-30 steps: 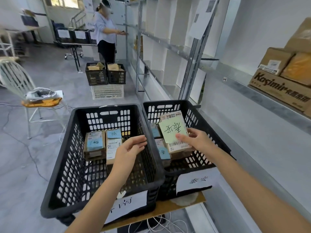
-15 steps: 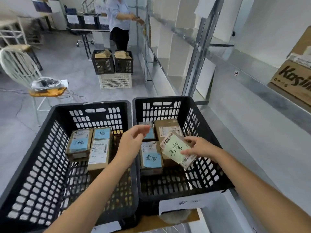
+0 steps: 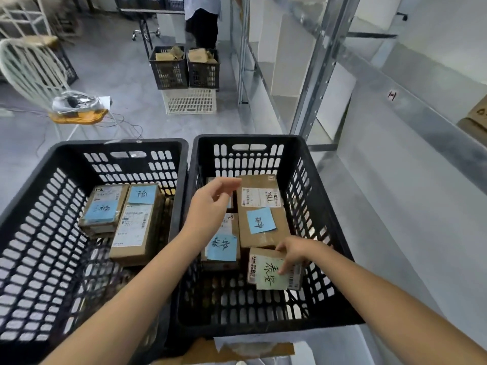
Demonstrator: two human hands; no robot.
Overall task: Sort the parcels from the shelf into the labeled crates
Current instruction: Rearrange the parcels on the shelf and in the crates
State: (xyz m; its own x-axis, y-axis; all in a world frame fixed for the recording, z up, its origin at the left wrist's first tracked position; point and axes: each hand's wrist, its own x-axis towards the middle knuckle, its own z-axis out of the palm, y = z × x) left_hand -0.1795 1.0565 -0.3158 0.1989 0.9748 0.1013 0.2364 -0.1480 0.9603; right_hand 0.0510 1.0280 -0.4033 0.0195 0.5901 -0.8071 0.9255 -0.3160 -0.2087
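Observation:
Two black crates stand side by side in front of me. Inside the right crate (image 3: 326, 196) my right hand (image 3: 295, 252) rests on a small parcel with a green note (image 3: 271, 275), fingers still holding it against the crate floor. Beside it lie a large brown parcel with a blue note (image 3: 259, 219) and another parcel with a blue note (image 3: 224, 248). My left hand (image 3: 210, 206) hovers over the divide between the crates, fingers apart, holding nothing. The left crate (image 3: 39, 206) holds two parcels (image 3: 131, 219).
A metal shelf unit (image 3: 395, 106) runs along the right, with a cardboard box (image 3: 477, 117) at its edge. Ahead stand two more black crates on a white one (image 3: 188, 101), with a person behind them. A white chair (image 3: 34, 75) stands at left.
My right hand has lowered the green-note parcel from above the crate down onto its floor at the near right. My left hand shifted right, over the crate divide. My view tilted downward.

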